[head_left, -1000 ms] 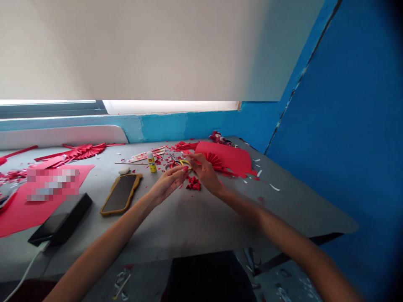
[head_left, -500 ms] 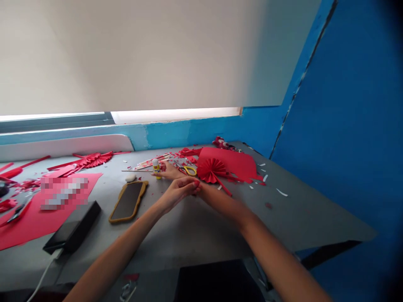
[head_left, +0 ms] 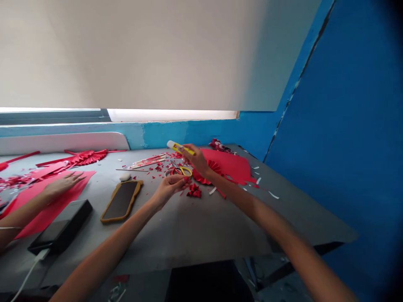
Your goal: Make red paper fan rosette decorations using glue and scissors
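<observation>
My right hand (head_left: 197,159) is closed around a yellow glue stick (head_left: 181,148), lifted above the table and tilted with its white cap to the upper left. My left hand (head_left: 170,186) pinches a small red paper piece (head_left: 187,180) at its fingertips; its exact shape is hard to make out. Just right of that hand, a folded red paper bow (head_left: 194,191) lies on the table. Scissors with yellow handles (head_left: 185,171) rest beyond my left fingers. A pleated red paper rosette (head_left: 208,171) is partly hidden behind my right wrist.
Another person's hand (head_left: 64,184) lies flat on red paper (head_left: 34,224) at the left. A phone in a brown case (head_left: 121,202), a black box with a white cable (head_left: 61,226), a thin stick (head_left: 132,170), red paper (head_left: 233,163) and scattered scraps are on the grey table (head_left: 204,235).
My right hand reached left to the standing glue stick, took it and raised it, moving back right. My left hand keeps its pinch. Another person's hand has come in at the left.
</observation>
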Tool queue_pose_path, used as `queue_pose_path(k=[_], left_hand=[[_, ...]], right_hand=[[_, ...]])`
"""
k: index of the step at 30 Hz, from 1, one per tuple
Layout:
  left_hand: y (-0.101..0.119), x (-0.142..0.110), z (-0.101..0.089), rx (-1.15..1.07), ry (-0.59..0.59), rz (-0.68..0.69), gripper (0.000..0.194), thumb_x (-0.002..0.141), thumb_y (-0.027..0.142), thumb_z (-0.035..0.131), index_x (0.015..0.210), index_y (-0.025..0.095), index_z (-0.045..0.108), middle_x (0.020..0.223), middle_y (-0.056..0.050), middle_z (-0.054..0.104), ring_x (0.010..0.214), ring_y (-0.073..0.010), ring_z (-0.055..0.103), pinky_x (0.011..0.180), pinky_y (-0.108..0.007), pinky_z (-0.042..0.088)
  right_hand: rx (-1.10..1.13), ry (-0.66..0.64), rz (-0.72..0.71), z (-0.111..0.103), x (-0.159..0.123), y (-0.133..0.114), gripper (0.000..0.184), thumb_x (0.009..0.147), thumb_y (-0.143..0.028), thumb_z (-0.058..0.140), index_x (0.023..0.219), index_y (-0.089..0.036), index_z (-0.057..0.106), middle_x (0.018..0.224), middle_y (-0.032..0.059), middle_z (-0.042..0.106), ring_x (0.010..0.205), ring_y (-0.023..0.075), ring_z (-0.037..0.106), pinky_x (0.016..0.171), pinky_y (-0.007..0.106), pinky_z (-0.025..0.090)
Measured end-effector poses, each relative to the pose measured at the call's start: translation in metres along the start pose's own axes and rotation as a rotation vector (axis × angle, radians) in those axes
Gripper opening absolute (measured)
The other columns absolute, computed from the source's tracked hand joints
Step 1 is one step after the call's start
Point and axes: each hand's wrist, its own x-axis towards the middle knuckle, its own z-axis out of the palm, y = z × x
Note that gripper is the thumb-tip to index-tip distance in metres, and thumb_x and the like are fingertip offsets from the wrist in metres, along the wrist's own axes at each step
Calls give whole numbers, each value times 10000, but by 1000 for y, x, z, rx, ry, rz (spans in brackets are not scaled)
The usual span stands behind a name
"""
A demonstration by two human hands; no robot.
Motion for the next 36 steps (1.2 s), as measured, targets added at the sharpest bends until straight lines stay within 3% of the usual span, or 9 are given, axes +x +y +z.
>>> queue_pose_path(k=[3, 7, 11, 16, 25, 36], left_hand=[[-6, 3, -4, 25, 24, -27, 354, 687, 378, 796, 930, 133, 719, 911, -68, 742, 837, -144, 670, 870, -268, 484], [-16, 6, -7, 62, 21, -96, 359, 675, 393, 801, 918, 144, 714, 934, -69, 739, 871, -158, 675, 895, -284, 484], [-27, 6, -9, 124, -15, -165, 360, 686, 410, 788, 918, 144, 717, 931, -65, 731, 856, -147, 667, 882, -267, 484], [-28, 5, -8, 219, -54, -219, 355, 695, 416, 776, 926, 151, 721, 940, -61, 722, 836, -138, 656, 825, -238, 487], [-25, 5, -6, 243, -114, -214, 375, 693, 422, 772, 940, 143, 735, 953, -92, 727, 846, -162, 663, 831, -269, 481], [-30, 8, -9, 308, -164, -175, 307, 716, 393, 751, 866, 126, 743, 811, -68, 710, 703, -128, 615, 692, -221, 465]], right_hand=[[-51, 160, -34, -33, -6, -3, 346, 717, -466, 707, 838, -153, 623, 648, -26, 551, 537, 82, 486, 487, 208, 396], [-193, 237, -168, -60, -43, 0, 320, 788, -485, 632, 771, -172, 564, 650, -22, 509, 547, 83, 449, 496, 209, 385], [-402, 75, -201, -51, -65, 8, 334, 754, -489, 679, 781, -187, 540, 635, -28, 506, 546, 90, 439, 487, 205, 364], [-496, -43, -232, -40, -69, 13, 291, 785, -451, 649, 791, -184, 533, 686, -9, 562, 593, 111, 486, 557, 230, 407], [-525, -137, -275, -36, -73, 16, 207, 801, -360, 630, 818, -183, 526, 711, 1, 559, 628, 129, 501, 585, 249, 400], [-588, -217, -344, -34, -72, 20, 190, 826, -326, 607, 891, -171, 519, 789, 21, 571, 667, 135, 517, 617, 246, 402]])
